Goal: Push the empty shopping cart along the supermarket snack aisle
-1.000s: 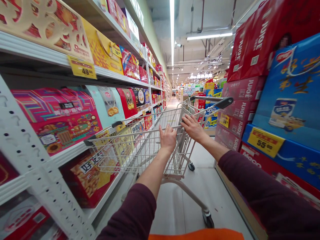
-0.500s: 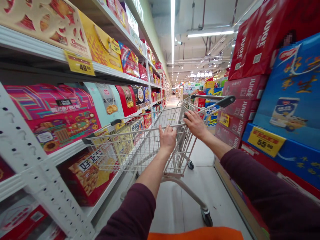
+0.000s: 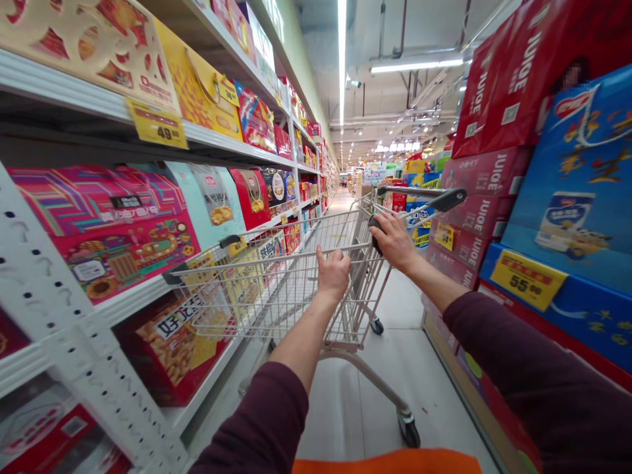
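Supermarket aisle (image 3: 342, 201) runs straight ahead, seen from head height, looking down over two forearms in dark maroon sleeves (image 3: 261, 421). Both hands rest on the top rail of a silver wire shopping cart (image 3: 276, 293), which stands in front of the person. The left hand (image 3: 334, 274) is curled around the rail, with its thumb raised. The right hand (image 3: 395, 242) lies further along, with its fingers curved over the rail and a dark grey handle piece (image 3: 375, 234) showing beside the palm; how firmly it grips is hard to tell. Neither hand holds any goods, and nothing shows being lifted from a shelf or placed in the basket.

On the left, a white perforated steel shelf upright (image 3: 89, 349) carries rows of bright gift boxes, with a yellow price tag (image 3: 157, 124) on the shelf edge above. The cart's left side runs close to these boxes, leaving a narrow gap. On the right, a stack of red cartons (image 3: 486, 99) and a blue carton (image 3: 577, 171) rise from a low display base (image 3: 467, 401), a little apart from the cart. Pale tiled floor (image 3: 355, 408) lies open beneath the cart and stretches far down the aisle. A strip of orange fabric (image 3: 388, 464) crosses the bottom edge of the view.
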Demonstrator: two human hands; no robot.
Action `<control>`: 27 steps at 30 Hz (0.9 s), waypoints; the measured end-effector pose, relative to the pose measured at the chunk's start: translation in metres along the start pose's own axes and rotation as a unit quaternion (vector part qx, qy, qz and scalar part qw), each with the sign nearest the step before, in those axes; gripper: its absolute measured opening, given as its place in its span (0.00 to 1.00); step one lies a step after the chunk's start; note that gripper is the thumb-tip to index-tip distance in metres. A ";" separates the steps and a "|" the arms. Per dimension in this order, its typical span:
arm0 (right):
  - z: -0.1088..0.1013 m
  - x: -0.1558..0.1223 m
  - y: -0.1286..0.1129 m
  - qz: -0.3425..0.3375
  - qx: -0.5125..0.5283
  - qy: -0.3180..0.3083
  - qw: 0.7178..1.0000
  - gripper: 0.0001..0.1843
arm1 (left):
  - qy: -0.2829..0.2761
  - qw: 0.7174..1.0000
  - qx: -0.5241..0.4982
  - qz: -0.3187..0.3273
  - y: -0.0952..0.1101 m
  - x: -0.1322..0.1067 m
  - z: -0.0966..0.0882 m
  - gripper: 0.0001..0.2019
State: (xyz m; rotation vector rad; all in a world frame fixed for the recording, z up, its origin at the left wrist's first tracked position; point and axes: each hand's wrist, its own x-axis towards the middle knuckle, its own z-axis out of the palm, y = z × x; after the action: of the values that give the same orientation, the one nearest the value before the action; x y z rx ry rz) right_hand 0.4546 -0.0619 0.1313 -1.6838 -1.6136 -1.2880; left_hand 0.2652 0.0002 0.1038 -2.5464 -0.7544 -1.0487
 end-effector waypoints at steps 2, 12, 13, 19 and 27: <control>0.005 -0.002 -0.010 -0.022 0.009 -0.003 1.000 0.15 | -0.002 1.000 0.002 -0.006 -0.003 -0.001 -0.001 0.15; -0.005 -0.001 0.009 0.002 0.001 0.023 1.000 0.17 | -0.020 1.000 -0.005 -0.017 -0.001 0.004 -0.003 0.15; -0.006 0.001 0.012 0.022 -0.002 0.033 0.999 0.18 | -0.019 1.000 -0.006 -0.019 0.000 0.004 -0.002 0.15; 0.002 -0.002 -0.011 -0.016 -0.010 0.020 1.000 0.16 | -0.028 0.997 0.005 -0.071 0.007 0.001 0.006 0.22; 0.001 -0.006 -0.011 -0.071 -0.014 -0.025 0.997 0.16 | -0.106 0.989 0.024 -0.102 0.010 0.005 0.000 0.28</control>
State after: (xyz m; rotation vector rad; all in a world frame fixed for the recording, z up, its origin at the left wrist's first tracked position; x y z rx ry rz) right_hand 0.4455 -0.0621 0.1230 -1.6546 -1.7807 -1.3517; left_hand 0.2735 -0.0065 0.1069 -2.6092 -1.1038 -0.8120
